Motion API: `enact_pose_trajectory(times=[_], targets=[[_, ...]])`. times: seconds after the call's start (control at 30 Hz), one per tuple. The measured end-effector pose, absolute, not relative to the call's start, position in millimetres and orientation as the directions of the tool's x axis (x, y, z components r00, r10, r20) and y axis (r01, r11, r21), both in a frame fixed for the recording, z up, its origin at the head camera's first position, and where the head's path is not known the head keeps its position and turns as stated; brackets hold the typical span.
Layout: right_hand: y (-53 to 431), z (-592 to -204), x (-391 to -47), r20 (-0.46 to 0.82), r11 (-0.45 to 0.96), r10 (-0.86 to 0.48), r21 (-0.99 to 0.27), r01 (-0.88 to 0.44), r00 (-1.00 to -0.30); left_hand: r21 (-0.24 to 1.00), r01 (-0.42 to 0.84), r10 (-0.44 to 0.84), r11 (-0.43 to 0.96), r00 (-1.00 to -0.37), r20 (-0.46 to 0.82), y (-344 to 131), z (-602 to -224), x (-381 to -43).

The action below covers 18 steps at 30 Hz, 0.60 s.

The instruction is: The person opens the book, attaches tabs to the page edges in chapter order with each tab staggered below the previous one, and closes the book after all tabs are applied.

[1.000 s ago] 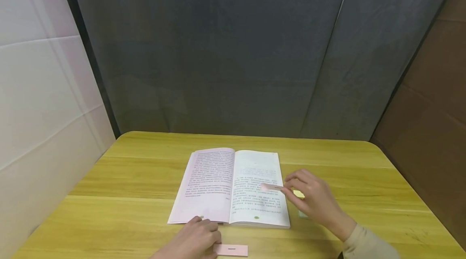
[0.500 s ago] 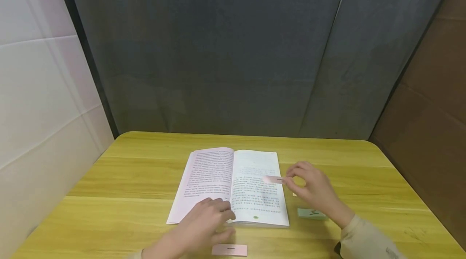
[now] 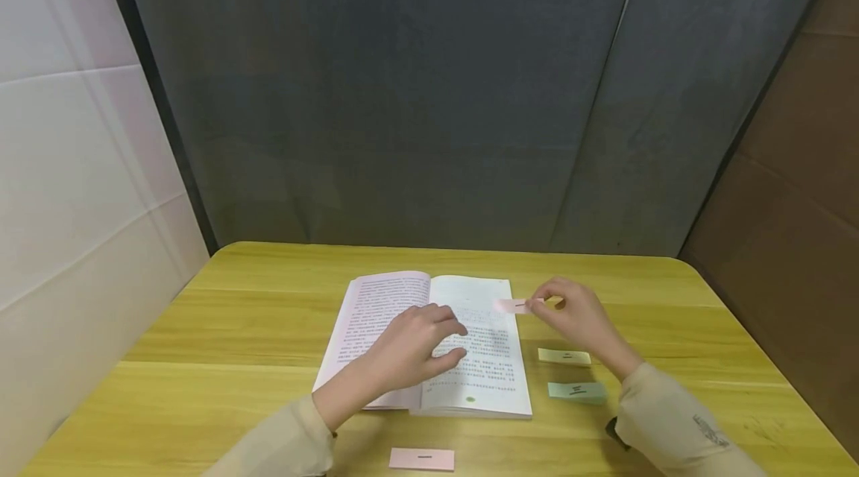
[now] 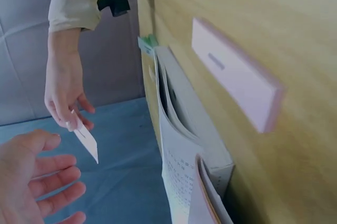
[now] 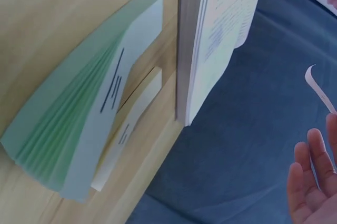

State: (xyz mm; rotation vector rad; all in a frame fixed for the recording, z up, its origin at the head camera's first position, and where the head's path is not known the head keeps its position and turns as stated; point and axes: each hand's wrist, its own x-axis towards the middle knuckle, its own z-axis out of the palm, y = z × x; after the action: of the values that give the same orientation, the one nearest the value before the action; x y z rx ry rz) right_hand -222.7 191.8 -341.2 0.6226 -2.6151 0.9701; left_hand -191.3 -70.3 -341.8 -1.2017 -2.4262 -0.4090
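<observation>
My right hand [image 3: 582, 317] pinches one end of a pale pink sticky note [image 3: 508, 305] between thumb and fingertips. The note's free end reaches over the right page's outer edge; in the right wrist view the strip [image 5: 317, 88] curls at its tip. Above the open book [image 3: 479, 380], my left hand [image 3: 417, 346] hovers near the centre fold, fingers spread and holding nothing. The left wrist view shows this hand [image 4: 31, 179] apart from the note [image 4: 87, 140]. Part of the left page and the fold are hidden behind my left hand and forearm.
A pink sticky note pad [image 3: 421, 459] lies near the table's front. Right of the book lie a yellow pad [image 3: 564, 357] and a green pad [image 3: 577, 392], whose sheets fan out in the right wrist view. A dark curtain [image 3: 403, 104] hangs behind the wooden table [image 3: 221, 328].
My left hand has left the pink pad and moved up and right over the book. My right hand has carried the pinched note farther up the page's edge, uncovering the yellow and green pads.
</observation>
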Motion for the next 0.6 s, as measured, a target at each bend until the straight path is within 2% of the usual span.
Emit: enact_pose_trajectory(times=[0.13,0.37,0.6], targets=[[192.9,-343.5,-230.0,0.356,0.687,-0.27,-0.58,-0.438,-0.895,0.107,0.786,0.67,0.609,-0.582,0.461,-61.4,-341.3,-205.1],[194.0,-347.3,-242.1,0.295,0.696,-0.237,-0.614,-0.374,-0.926,0.138,0.712,0.628,0.688,-0.68,0.379,-50.0,-345.1,-227.0],[195.5,-351.5,-253.3,0.229,0.694,-0.199,-0.653,-0.302,-0.953,0.155,0.677,0.608,0.719,-0.721,0.332,-40.6,-354.2,-245.4]])
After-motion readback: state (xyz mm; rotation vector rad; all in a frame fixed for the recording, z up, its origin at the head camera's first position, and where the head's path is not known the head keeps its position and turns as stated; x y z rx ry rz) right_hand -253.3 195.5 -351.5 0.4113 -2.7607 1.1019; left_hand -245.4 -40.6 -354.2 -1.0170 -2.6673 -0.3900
